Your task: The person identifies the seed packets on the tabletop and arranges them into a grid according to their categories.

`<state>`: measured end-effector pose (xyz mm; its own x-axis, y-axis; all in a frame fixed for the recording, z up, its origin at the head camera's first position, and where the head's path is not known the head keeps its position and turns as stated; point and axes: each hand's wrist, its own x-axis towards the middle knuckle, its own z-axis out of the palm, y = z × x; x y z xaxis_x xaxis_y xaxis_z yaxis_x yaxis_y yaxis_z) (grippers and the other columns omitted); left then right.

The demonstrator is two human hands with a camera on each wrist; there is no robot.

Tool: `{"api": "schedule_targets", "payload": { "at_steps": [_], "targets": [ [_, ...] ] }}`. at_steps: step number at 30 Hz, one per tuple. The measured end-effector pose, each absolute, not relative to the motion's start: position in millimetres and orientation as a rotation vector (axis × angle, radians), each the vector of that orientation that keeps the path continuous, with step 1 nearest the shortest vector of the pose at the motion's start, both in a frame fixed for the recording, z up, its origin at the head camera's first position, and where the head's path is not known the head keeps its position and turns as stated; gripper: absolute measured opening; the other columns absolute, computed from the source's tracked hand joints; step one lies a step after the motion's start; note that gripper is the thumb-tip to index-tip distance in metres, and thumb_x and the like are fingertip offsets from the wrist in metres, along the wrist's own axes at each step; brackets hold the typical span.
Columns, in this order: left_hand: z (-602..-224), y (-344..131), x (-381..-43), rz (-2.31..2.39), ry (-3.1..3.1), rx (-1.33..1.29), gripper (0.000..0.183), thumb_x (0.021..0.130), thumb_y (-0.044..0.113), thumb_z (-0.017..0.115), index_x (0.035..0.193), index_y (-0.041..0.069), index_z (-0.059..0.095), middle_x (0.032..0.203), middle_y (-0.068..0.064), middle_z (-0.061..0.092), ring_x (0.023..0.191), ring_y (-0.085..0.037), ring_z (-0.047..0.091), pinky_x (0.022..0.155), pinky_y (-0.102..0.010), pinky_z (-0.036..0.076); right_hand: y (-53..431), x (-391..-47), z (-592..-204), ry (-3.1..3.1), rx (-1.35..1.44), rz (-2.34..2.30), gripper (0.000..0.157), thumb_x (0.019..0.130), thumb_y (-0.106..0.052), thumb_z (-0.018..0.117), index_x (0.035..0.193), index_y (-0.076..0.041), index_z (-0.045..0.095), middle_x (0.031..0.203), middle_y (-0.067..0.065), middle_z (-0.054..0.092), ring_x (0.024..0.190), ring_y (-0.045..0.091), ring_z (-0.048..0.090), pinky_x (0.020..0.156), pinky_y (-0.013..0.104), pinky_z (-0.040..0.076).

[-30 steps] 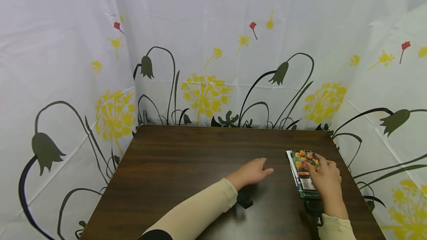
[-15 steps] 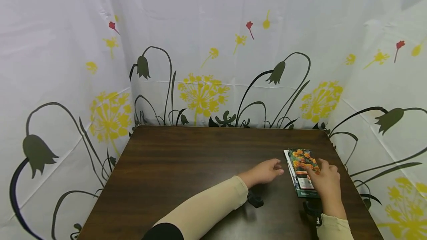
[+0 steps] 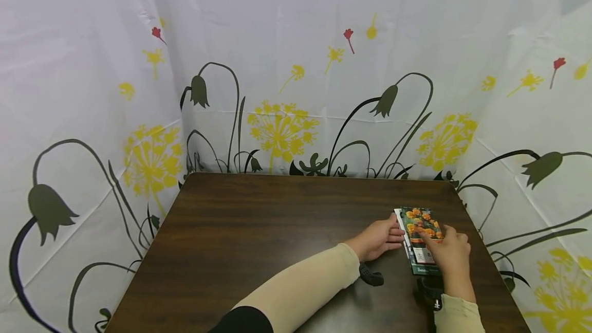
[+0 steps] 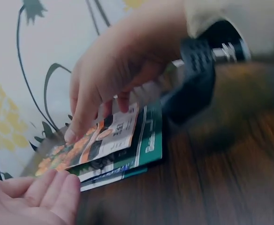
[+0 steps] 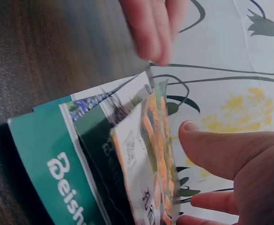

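A small stack of seed packets lies on the right side of the dark wooden table. On top is a marigold seed packet (image 3: 418, 216) with orange flowers; green and white edges of others (image 5: 48, 154) show under it. My right hand (image 3: 452, 256) hovers at the stack's right side, thumb and fingers spread; in the right wrist view its thumb (image 5: 207, 145) stands beside the top packet, and contact is unclear. My left hand (image 3: 378, 240) is at the stack's left edge, fingers (image 4: 52, 192) fairly straight and close to or touching the packets' edge.
The brown table (image 3: 259, 220) reaches back to a white curtain (image 3: 287, 40) printed with flowers. A black wrist device (image 3: 371, 275) sits under my left wrist, another (image 3: 430, 288) at my right wrist.
My left hand has moved right across the table to the stack's left edge. My right hand has stayed over the stack's right side, nearly still.
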<state>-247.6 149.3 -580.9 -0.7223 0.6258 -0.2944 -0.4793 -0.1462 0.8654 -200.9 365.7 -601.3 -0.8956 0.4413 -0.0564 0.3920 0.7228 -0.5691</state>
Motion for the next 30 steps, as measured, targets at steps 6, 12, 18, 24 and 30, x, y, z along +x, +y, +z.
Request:
{"api": "schedule_targets", "payload": {
  "at_steps": [6, 12, 18, 24, 30],
  "targets": [
    [-595.8, 160.3, -246.2, 1.94, 1.286, 0.103, 0.093, 0.114, 0.066, 0.028, 0.167, -0.01, 0.031, 0.166, -0.03, 0.046, 0.157, -0.048, 0.043, 0.129, -0.063, 0.034, 363.6, -201.0, -605.8, -2.871, -0.682, 0.877, 0.091, 0.098, -0.041, 0.078, 0.154, 0.02, 0.04, 0.143, 0.051, 0.039, 0.129, 0.068, 0.037, 0.106, 0.077, 0.039],
    [-607.1, 169.2, -245.6, 1.887, 1.355, 0.084, 0.093, 0.115, 0.066, 0.021, 0.165, -0.011, 0.034, 0.161, -0.027, 0.052, 0.153, -0.044, 0.047, 0.126, -0.061, 0.038, 361.5, -200.4, -608.0, -2.886, -0.676, 0.884, 0.088, 0.097, -0.039, 0.08, 0.151, 0.021, 0.042, 0.137, 0.049, 0.042, 0.124, 0.064, 0.038, 0.102, 0.073, 0.039],
    [-607.9, 168.5, -249.9, 1.826, 1.386, 0.121, 0.095, 0.114, 0.068, 0.016, 0.166, -0.009, 0.035, 0.162, -0.027, 0.05, 0.156, -0.041, 0.046, 0.128, -0.059, 0.037, 361.1, -202.0, -610.2, -2.902, -0.642, 0.877, 0.087, 0.096, -0.039, 0.081, 0.148, 0.021, 0.046, 0.132, 0.046, 0.043, 0.122, 0.061, 0.038, 0.099, 0.072, 0.041],
    [-605.9, 169.9, -245.6, 1.806, 1.441, 0.155, 0.094, 0.114, 0.066, 0.015, 0.164, -0.01, 0.038, 0.162, -0.03, 0.05, 0.155, -0.042, 0.046, 0.127, -0.058, 0.038, 361.3, -202.2, -611.2, -2.91, -0.612, 0.852, 0.087, 0.095, -0.04, 0.082, 0.145, 0.022, 0.049, 0.127, 0.046, 0.043, 0.12, 0.061, 0.038, 0.098, 0.071, 0.04],
    [-605.8, 172.0, -244.0, 1.808, 1.458, 0.142, 0.094, 0.114, 0.067, 0.017, 0.163, -0.01, 0.04, 0.161, -0.029, 0.052, 0.155, -0.041, 0.047, 0.127, -0.057, 0.039, 361.1, -202.2, -611.2, -2.87, -0.61, 0.854, 0.089, 0.092, -0.037, 0.086, 0.145, 0.023, 0.047, 0.129, 0.047, 0.044, 0.12, 0.062, 0.037, 0.101, 0.072, 0.036]
  ]
}}
